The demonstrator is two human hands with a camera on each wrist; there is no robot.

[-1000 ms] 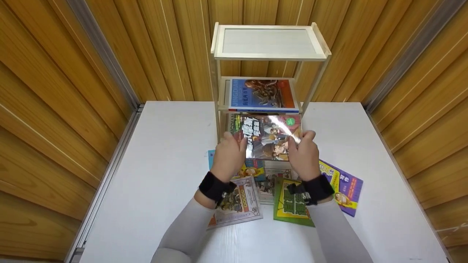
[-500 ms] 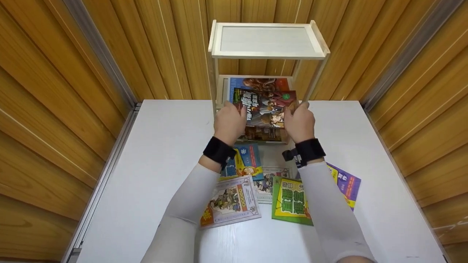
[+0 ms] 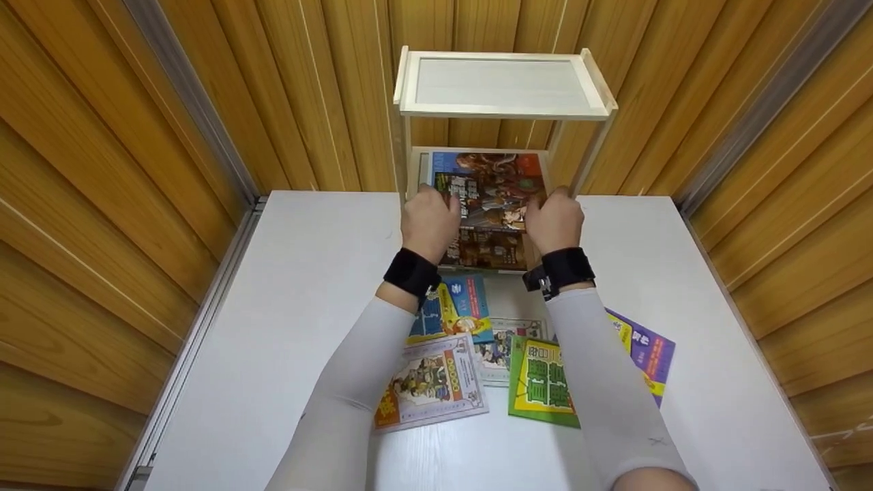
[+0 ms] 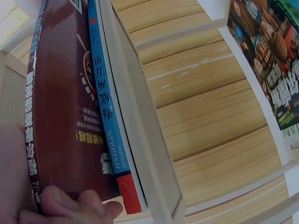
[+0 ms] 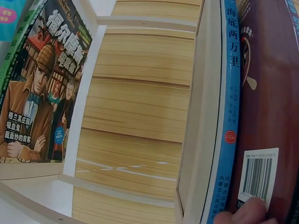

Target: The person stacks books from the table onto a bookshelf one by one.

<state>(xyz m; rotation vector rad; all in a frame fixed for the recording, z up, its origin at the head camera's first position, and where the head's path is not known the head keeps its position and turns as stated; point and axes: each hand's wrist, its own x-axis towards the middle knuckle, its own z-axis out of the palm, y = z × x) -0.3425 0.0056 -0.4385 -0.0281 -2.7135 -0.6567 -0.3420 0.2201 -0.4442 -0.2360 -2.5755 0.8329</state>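
Note:
Both hands hold a dark illustrated paperback book by its two short sides. The left hand grips its left side, thumb on the cover; the right hand grips the right. The book lies over a blue-and-red book on the middle shelf of a pale wooden rack, leaving its far strip visible. In the left wrist view, the held book's maroon back cover faces the blue book's spine, a narrow wedge between them; left fingertips curl under the maroon cover. Right fingertips touch it near the barcode.
The rack's top shelf stands above the hands. A detective-cover book lies on the lower shelf. On the white table in front lie a blue book, a pale lilac book, a green book and a purple book.
Both hands have carried the dark book up and away, from before the lower shelf to over the blue-and-red book on the middle shelf. In the last half second it lowered slightly.

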